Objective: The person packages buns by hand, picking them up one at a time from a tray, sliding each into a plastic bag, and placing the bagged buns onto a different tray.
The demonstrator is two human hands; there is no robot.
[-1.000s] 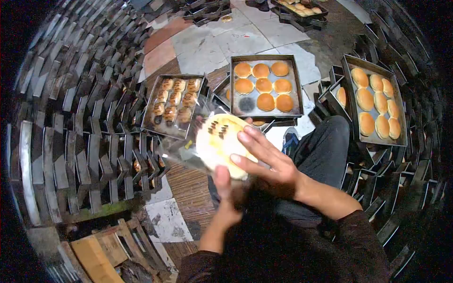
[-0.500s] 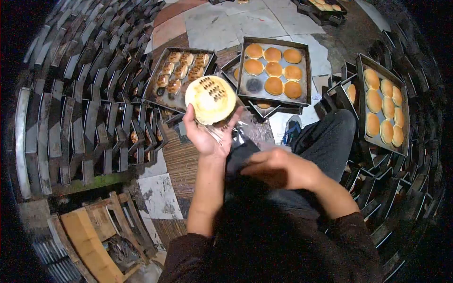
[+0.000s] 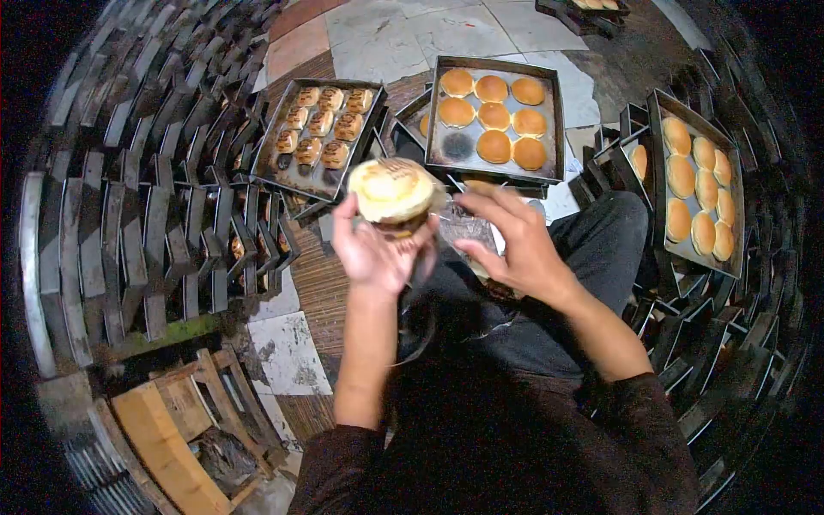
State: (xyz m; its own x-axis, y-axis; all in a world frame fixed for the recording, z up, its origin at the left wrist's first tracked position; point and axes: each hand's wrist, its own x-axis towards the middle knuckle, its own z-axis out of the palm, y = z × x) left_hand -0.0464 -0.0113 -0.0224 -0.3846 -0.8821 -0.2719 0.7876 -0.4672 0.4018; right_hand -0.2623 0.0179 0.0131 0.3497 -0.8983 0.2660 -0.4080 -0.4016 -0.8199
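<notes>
My left hand holds up a round bun, pale side up, its fingers wrapped round the underside. Just right of the bun, my right hand has its fingers apart beside a clear plastic bag; whether it pinches the plastic is blurred. Behind the bun, a tray holds several buns with dark stripes. Another tray has several plain golden buns and one dark bare spot at its lower left.
At the right, a tray of golden buns rests on stacked trays. Many empty dark trays are stacked at the left. A wooden stool stands at the lower left. My bent knee is at the right.
The bun in my left hand has come down and tilted. My right hand has moved up and forward from my lap to beside the bun and the plastic.
</notes>
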